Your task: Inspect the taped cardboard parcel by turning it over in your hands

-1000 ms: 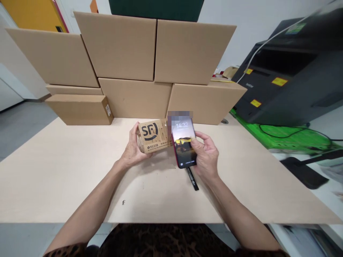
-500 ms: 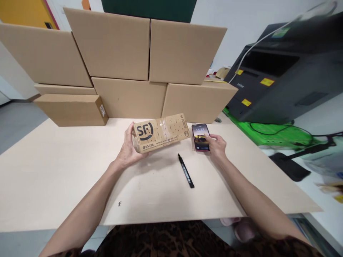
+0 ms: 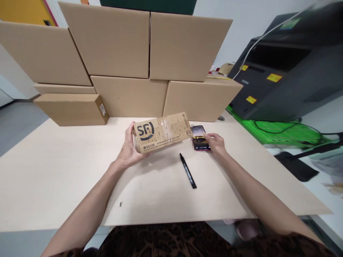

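"Left hand (image 3: 126, 148) and right hand (image 3: 217, 144) full?"
"Yes. My left grips the brown box (image 3: 164, 131) by one end; my right pinches the phone (image 3: 199, 134), beside the box."
"Where's the black pen (image 3: 188, 171)?"
"On the tabletop (image 3: 150, 200), between my hands but closer to me."

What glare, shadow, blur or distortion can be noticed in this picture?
Head view: glare on the tape of the held box, soft shadow below on the table, stretched, blurry machine at right, pixel blocks at the left edge of the phone.
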Motion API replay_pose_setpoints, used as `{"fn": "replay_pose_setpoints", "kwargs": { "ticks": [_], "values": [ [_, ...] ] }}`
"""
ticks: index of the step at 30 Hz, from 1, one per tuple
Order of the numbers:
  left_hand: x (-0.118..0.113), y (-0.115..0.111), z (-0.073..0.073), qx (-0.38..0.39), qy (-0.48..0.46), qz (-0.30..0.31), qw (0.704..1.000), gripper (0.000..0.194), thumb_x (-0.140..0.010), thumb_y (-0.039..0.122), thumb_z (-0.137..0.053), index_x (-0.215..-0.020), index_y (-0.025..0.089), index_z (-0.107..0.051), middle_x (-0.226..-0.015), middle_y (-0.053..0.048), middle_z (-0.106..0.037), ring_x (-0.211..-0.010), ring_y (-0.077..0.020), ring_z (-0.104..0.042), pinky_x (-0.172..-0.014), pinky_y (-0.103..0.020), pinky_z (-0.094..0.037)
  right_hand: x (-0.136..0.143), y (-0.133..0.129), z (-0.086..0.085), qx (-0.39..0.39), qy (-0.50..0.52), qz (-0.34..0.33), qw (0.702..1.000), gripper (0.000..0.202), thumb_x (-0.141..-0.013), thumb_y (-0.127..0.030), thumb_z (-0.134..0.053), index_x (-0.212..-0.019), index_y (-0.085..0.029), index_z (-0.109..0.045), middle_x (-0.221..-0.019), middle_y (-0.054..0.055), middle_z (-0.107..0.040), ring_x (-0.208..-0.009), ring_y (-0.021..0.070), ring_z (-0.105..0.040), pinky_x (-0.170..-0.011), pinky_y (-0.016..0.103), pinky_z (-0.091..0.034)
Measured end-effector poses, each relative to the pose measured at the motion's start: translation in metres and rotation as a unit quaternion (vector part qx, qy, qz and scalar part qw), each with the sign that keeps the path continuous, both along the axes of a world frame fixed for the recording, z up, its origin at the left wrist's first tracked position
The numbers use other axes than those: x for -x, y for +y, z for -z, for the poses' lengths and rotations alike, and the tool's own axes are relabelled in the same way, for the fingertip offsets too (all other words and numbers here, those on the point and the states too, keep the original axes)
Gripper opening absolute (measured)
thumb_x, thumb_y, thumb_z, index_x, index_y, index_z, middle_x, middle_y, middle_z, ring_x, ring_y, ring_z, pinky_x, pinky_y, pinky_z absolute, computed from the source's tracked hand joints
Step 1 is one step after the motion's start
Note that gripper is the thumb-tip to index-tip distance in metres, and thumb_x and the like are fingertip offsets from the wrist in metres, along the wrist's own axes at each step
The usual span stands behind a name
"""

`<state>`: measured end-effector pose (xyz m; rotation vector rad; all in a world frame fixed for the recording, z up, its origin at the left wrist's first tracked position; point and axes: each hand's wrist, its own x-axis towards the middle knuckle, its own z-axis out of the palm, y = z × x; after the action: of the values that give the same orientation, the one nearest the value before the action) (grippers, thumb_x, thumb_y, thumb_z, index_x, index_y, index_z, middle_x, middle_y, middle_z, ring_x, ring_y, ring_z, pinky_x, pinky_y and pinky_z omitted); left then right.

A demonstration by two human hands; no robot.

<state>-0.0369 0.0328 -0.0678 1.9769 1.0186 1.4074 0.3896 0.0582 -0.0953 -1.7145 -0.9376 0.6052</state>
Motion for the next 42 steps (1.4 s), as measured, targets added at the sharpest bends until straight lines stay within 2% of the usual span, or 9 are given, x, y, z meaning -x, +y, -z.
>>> {"fn": "replay_pose_setpoints", "kwargs": {
  "ticks": [7, 12, 17, 24, 27, 31, 36, 39, 42],
  "values": [
    [-0.001, -0.001, -0.001, -0.008, 0.004, -0.002, 1.0, 0.144, -0.058, 0.029, -0.096, -0.175, 0.033, -0.014, -0.163, -0.019, -0.04, -0.149, -0.048, -0.049, -0.121, -0.077, -0.043, -0.014, 0.0, -0.013, 0.105, -0.083, -0.016, 0.991, 0.062, -0.07, -0.049, -0.09, -0.124, -0.024, -0.069, -0.093, 0.007, -0.08, -0.082, 0.0285, -0.076, -0.068, 0.038, -0.063],
    [0.001, -0.001, -0.001, 0.007, 0.013, -0.002, 1.0, 0.146, -0.057, 0.034, -0.098, -0.175, 0.034, -0.013, -0.169, -0.02, -0.033, -0.15, -0.05, -0.048, -0.121, -0.079, -0.042, -0.014, 0.002, -0.022, 0.158, -0.145, -0.028, 0.976, 0.068, -0.072, -0.037, -0.084, -0.135, -0.022, -0.063, -0.102, 0.012, -0.082, -0.094, 0.0353, -0.077, -0.082, 0.044, -0.063],
    [0.001, 0.0, 0.0, 0.003, 0.006, -0.003, 1.0, 0.147, -0.055, 0.034, -0.099, -0.175, 0.036, -0.015, -0.171, -0.019, -0.029, -0.15, -0.0508, -0.047, -0.123, -0.08, -0.039, -0.012, -0.001, -0.029, 0.201, -0.203, -0.043, 0.957, 0.085, -0.071, -0.031, -0.076, -0.152, -0.016, -0.053, -0.11, 0.018, -0.082, -0.107, 0.0431, -0.077, -0.097, 0.053, -0.058],
    [0.0, -0.001, -0.004, 0.007, 0.006, -0.001, 1.0, 0.144, -0.056, 0.041, -0.1, -0.174, 0.035, -0.017, -0.17, -0.019, -0.03, -0.155, -0.05, -0.042, -0.128, -0.077, -0.033, -0.004, -0.009, -0.038, 0.238, -0.237, -0.069, 0.939, 0.093, -0.079, -0.037, -0.067, -0.164, -0.011, -0.041, -0.13, 0.026, -0.076, -0.121, 0.0454, -0.073, -0.103, 0.055, -0.056],
    [-0.001, -0.001, -0.005, 0.013, 0.006, 0.001, 1.0, 0.144, -0.057, 0.04, -0.1, -0.174, 0.034, -0.017, -0.171, -0.02, -0.029, -0.154, -0.0497, -0.044, -0.127, -0.076, -0.036, 0.006, -0.019, -0.039, 0.24, -0.257, -0.079, 0.933, 0.097, -0.086, -0.055, -0.065, -0.167, -0.009, -0.038, -0.145, 0.03, -0.067, -0.135, 0.0477, -0.066, -0.111, 0.056, -0.052],
    [-0.002, -0.001, -0.005, 0.007, 0.012, -0.003, 1.0, 0.143, -0.057, 0.038, -0.1, -0.174, 0.033, -0.017, -0.169, -0.02, -0.032, -0.154, -0.0496, -0.042, -0.128, -0.076, -0.034, 0.026, -0.037, -0.033, 0.229, -0.308, -0.087, 0.919, 0.118, -0.083, -0.075, -0.068, -0.172, -0.008, -0.029, -0.156, 0.033, -0.056, -0.151, 0.0525, -0.049, -0.121, 0.058, -0.042],
    [-0.001, -0.001, -0.006, 0.014, 0.006, 0.005, 1.0, 0.144, -0.057, 0.038, -0.1, -0.174, 0.034, -0.016, -0.171, -0.02, -0.028, -0.155, -0.0505, -0.04, -0.128, -0.078, -0.031, 0.042, -0.046, -0.027, 0.217, -0.409, -0.092, 0.881, 0.099, -0.098, -0.061, -0.053, -0.171, 0.0, -0.027, -0.144, 0.035, -0.061, -0.138, 0.0513, -0.056, -0.114, 0.059, -0.045],
    [-0.001, -0.001, -0.005, 0.02, 0.004, 0.002, 1.0, 0.145, -0.056, 0.036, -0.1, -0.174, 0.034, -0.017, -0.172, -0.021, -0.028, -0.154, -0.0502, -0.042, -0.126, -0.077, -0.035, 0.043, -0.046, -0.027, 0.213, -0.412, -0.091, 0.881, 0.097, -0.099, -0.059, -0.052, -0.17, 0.002, -0.029, -0.141, 0.035, -0.062, -0.136, 0.051, -0.056, -0.112, 0.06, -0.045],
    [-0.001, -0.001, -0.003, 0.012, 0.002, -0.001, 1.0, 0.144, -0.056, 0.034, -0.099, -0.174, 0.035, -0.017, -0.172, -0.02, -0.029, -0.153, -0.0495, -0.044, -0.125, -0.077, -0.038, 0.044, -0.05, -0.027, 0.196, -0.413, -0.089, 0.885, 0.092, -0.097, -0.061, -0.052, -0.168, -0.005, -0.036, -0.145, 0.032, -0.061, -0.139, 0.0514, -0.053, -0.114, 0.066, -0.042]
  ]
}}
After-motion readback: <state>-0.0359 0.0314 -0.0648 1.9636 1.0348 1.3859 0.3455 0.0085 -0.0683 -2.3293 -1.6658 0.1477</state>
